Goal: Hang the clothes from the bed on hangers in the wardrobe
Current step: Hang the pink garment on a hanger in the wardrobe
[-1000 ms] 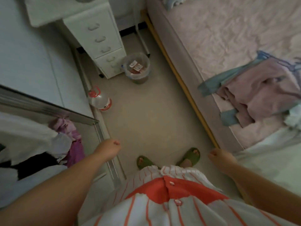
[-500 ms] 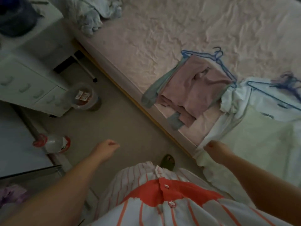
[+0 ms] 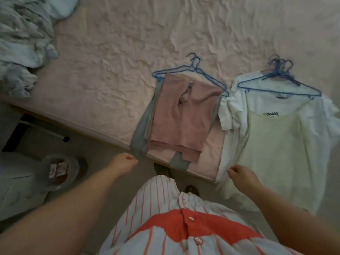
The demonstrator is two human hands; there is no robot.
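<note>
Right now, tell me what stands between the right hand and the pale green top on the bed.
Nothing visible. The right hand hovers at the bed's edge beside the pale green top, which lies uppermost on the white shirt, uncovered.

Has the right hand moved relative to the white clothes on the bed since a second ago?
Yes. The right hand has come toward the bed edge and now reaches the white clothes' hem; earlier it hung short of them.
</note>
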